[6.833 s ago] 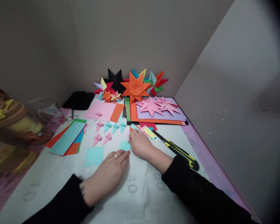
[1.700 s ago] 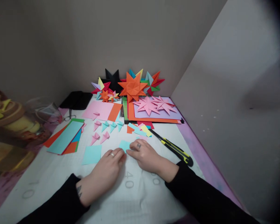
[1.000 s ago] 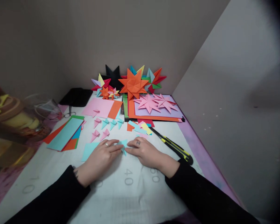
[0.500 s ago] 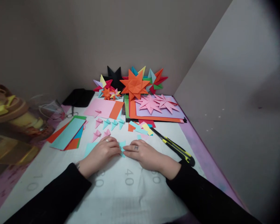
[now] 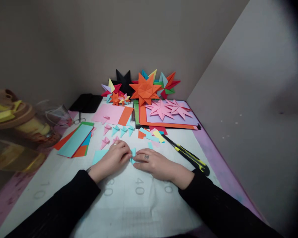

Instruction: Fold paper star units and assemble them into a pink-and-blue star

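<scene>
Between my two hands a small piece of light blue paper (image 5: 133,152) lies on the white mat, partly covered by fingers. My left hand (image 5: 115,157) is closed, its fingertips pinched on the paper's left side. From the right, my right hand (image 5: 155,162) presses its fingers together on the same paper. A flat light blue sheet (image 5: 99,156) pokes out beside my left hand. Beyond the hands sit small folded pieces, pink ones (image 5: 105,142) and light blue ones (image 5: 123,131), in loose rows.
A yellow-and-black utility knife (image 5: 188,155) lies right of my right hand. Paper scraps (image 5: 149,134) are scattered behind it. Paper strips (image 5: 74,140) are stacked at left, near scissors (image 5: 79,119) and a jug (image 5: 17,132). Folded paper stars (image 5: 145,89) stand against the wall.
My left fingers have drawn into a tighter pinch on the light blue paper, with the knuckles raised. My right hand stays at its right side. The whole view has shifted slightly.
</scene>
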`<action>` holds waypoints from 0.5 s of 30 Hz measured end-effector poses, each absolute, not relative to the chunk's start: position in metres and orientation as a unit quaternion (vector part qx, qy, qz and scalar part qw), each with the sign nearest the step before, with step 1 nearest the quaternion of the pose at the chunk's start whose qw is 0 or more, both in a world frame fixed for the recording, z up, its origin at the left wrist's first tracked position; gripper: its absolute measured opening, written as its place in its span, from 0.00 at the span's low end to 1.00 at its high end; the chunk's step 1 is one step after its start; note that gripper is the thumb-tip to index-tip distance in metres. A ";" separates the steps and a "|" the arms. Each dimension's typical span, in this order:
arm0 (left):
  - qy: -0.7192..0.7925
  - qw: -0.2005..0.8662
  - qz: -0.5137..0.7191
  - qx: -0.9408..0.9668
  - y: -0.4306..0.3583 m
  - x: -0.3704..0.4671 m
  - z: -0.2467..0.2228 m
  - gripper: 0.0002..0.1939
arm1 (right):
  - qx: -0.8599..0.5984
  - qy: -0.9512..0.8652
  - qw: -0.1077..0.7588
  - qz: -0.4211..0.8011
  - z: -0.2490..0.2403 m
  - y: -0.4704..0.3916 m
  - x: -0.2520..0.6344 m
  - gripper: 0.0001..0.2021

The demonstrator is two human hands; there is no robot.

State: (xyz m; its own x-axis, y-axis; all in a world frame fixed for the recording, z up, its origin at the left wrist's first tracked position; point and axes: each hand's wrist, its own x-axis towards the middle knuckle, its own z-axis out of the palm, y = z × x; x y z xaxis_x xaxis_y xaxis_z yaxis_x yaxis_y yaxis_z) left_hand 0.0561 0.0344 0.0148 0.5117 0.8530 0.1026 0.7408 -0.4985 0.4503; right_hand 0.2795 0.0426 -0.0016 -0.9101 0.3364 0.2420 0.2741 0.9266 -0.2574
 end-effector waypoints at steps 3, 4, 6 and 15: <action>0.477 0.178 0.149 0.848 0.037 0.057 0.013 0.09 | -0.149 -0.971 0.153 0.110 -0.005 0.043 0.279 0.14; 0.481 0.178 0.147 0.846 0.038 0.058 0.012 0.09 | -0.146 -0.970 0.156 0.111 -0.006 0.044 0.279 0.14; 0.492 0.176 0.146 0.840 0.038 0.060 0.012 0.09 | -0.146 -0.969 0.162 0.114 -0.006 0.044 0.279 0.13; 0.528 0.160 0.148 0.821 0.037 0.067 0.008 0.06 | -0.180 -0.961 0.163 0.133 -0.004 0.042 0.276 0.19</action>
State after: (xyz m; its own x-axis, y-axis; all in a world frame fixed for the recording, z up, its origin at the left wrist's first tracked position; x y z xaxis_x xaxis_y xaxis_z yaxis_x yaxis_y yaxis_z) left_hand 0.0669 0.0367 0.0082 0.3990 0.9138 0.0752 0.8192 -0.3921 0.4185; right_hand 0.2756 0.0424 -0.0044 -0.8819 0.3892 0.2660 0.3025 0.9000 -0.3139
